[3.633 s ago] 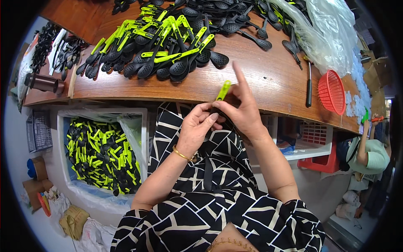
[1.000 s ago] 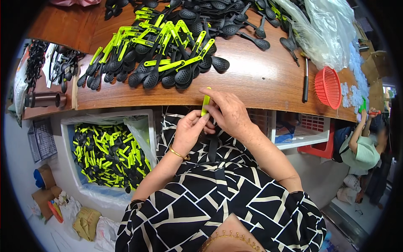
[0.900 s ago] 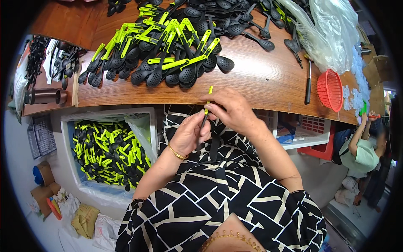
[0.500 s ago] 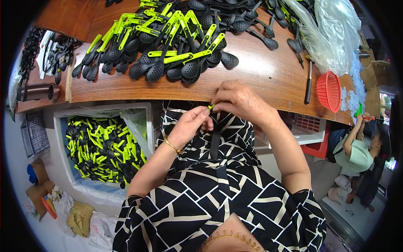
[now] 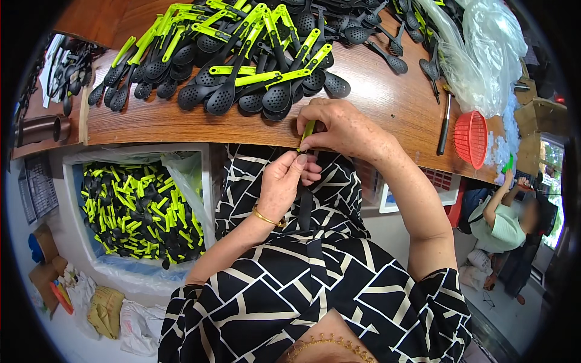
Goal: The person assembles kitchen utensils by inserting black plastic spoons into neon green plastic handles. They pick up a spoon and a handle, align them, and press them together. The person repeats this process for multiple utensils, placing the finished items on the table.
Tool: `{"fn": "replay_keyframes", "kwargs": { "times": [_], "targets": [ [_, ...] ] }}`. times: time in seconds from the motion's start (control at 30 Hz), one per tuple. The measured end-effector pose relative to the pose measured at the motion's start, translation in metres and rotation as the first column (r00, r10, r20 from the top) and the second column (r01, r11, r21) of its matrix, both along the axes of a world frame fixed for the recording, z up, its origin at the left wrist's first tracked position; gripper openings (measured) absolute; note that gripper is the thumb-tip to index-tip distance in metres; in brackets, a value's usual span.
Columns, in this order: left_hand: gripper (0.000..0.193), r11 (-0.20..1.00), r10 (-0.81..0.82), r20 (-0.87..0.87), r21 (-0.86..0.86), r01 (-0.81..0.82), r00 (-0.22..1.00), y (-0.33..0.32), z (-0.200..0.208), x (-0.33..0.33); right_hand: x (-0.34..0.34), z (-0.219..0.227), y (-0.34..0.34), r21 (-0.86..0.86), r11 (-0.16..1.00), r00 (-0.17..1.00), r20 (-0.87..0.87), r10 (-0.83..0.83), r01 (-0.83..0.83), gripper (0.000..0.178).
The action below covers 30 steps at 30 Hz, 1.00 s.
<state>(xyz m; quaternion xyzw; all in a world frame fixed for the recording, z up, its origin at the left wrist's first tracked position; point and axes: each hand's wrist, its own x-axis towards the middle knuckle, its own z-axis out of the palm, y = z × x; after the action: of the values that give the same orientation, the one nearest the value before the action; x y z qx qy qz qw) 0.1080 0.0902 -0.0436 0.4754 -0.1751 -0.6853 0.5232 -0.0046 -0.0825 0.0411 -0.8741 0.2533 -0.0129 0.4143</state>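
Just off the table's front edge, my right hand (image 5: 346, 126) pinches a slim lime-green handle piece (image 5: 308, 129), held nearly upright between thumb and fingers. Below its lower end is my left hand (image 5: 282, 184), thumb pressed to curled fingers; whatever they grip is hidden. Beyond both hands, on the wooden table (image 5: 375, 115), lies a pile of black perforated spoons (image 5: 223, 98), many with lime-green folding handles bent at angles. The nearest spoon heads lie close to my right hand's fingers.
A white bin (image 5: 209, 199) full of black and green utensils stands at left below the table. More black spoons (image 5: 387, 60) lie at the back. To the right are a black-handled tool (image 5: 444, 130), a red basket (image 5: 471, 140), clear plastic bags (image 5: 493, 54) and another person (image 5: 499, 222).
My right hand has shifted slightly up and left, and more of the green piece shows in it. My left hand stays low with its fingers curled. The view has shifted a little.
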Motion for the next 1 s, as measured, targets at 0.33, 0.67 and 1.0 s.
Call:
{"fn": "replay_keyframes", "kwargs": {
  "times": [0.33,0.67,1.0],
  "targets": [
    [0.028,0.99,0.084,0.065,-0.115,-0.076,0.994,-0.004,-0.016,-0.005,-0.009,-0.007,0.01,-0.063,0.998,0.99,0.144,0.008,0.001,0.028],
    [0.026,0.998,-0.032,0.018,-0.052,0.033,0.999,-0.011,0.039,0.01,-0.077,-0.018,-0.086,0.258,0.885,0.737,0.491,-0.465,0.387,0.035],
    [0.025,0.877,-0.441,0.061,-0.181,0.444,0.895,-0.081,0.03,0.005,-0.163,-0.041,-0.321,-0.647,0.303,0.683,0.482,-0.549,0.7,0.027]
  ]
}}
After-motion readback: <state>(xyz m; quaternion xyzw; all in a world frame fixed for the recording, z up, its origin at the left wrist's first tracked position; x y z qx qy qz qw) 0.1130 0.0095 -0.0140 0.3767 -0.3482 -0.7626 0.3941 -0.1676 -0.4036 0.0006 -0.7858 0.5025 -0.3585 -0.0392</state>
